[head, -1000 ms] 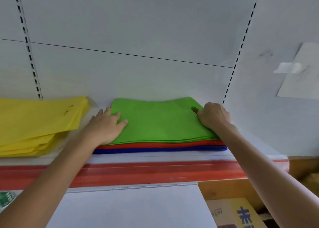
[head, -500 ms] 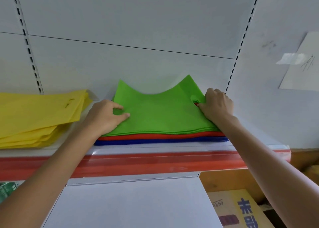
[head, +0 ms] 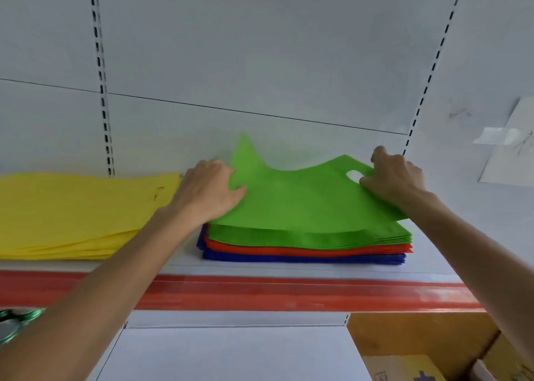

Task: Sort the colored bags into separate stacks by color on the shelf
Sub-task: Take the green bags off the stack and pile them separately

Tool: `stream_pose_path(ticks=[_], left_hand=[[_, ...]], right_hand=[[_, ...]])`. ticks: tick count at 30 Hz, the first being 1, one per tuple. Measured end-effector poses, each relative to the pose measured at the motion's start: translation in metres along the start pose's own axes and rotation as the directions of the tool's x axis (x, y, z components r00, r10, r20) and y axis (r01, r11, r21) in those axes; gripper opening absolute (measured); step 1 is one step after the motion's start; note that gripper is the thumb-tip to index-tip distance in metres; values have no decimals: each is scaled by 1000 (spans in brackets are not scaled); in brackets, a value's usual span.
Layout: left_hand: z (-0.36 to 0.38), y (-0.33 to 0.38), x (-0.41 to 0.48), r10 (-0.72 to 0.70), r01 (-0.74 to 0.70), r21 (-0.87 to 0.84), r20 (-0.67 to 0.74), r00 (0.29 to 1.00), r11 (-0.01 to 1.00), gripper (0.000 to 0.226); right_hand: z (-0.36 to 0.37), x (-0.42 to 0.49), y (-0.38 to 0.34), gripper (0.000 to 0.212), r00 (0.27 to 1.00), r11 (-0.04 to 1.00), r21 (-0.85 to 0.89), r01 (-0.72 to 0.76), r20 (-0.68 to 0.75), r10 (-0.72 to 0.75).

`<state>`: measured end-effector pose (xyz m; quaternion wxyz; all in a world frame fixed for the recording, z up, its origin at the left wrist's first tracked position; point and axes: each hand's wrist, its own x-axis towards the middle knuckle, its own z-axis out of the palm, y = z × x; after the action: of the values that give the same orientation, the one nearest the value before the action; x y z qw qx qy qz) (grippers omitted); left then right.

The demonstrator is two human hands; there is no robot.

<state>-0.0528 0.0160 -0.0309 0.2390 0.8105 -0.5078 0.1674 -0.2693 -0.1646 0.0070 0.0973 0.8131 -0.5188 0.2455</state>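
**Hands.** The left hand (head: 209,190) is closed on the left edge of the top green bag (head: 303,198). The thumb is laid on the upper face and the fingers are curled behind the edge. The right hand (head: 396,178) is closed on the right edge of the same bag, just beside the oval handle cut-out (head: 353,175), with the thumb pressed on the fabric below the cut-out. The bag is raised at the rear: its far left corner stands up in a point and its far edge sags between the two hands.

**Hidden or unclear.** The fingertips of both hands are concealed behind the fabric. It cannot be determined whether one bag or several are held. The near right corner of the stack is covered by the right forearm. Green-rimmed round objects (head: 14,320) at the lower left are cut off by the frame and cannot be identified. A cardboard box (head: 404,372) at the lower right is only partly in view.

**Task items.** The mixed pile is located at the centre of the white shelf (head: 173,266). Green bags (head: 303,237) form the upper layers, red bags (head: 289,250) lie beneath them, and blue bags (head: 289,258) lie at the bottom. A separate stack of yellow bags (head: 81,210) lies to the left, near the mixed pile. A red strip (head: 260,294) runs along the shelf front.
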Motion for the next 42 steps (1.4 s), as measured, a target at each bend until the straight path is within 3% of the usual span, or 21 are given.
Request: stream_pose_path(ticks=[7, 12, 17, 25, 33, 38, 42], left_hand=[[-55, -60, 4, -31, 32, 17, -70, 997, 999, 51], [-77, -141, -14, -30, 32, 74, -29, 999, 997, 57], [-117, -251, -26, -75, 75, 63, -9, 997, 995, 54], [-159, -377, -37, -102, 102, -1, 25, 994, 995, 61], [-177, -470, -50, -216, 215, -17, -10, 976, 976, 57], [-189, -541, -67, -286, 286, -19, 13, 958, 958, 58], [-206, -601, -72, -316, 317, -26, 20, 949, 948, 58]], right_hand=[[-37, -6, -54, 37, 997, 997, 84, -1, -71, 6], [-40, -25, -141, 37, 996, 992, 122, 44, -85, -34], [-28, -56, -250, 35, 999, 987, 160, 26, -39, -20], [-26, -83, -367, 39, 1000, 985, 171, -2, 4, 1], [-14, -81, -468, 34, 992, 973, 191, 126, -47, -120], [-4, -94, -539, 35, 984, 969, 179, 170, 20, -176], [-7, -106, -597, 35, 983, 960, 211, 183, -37, -180]])
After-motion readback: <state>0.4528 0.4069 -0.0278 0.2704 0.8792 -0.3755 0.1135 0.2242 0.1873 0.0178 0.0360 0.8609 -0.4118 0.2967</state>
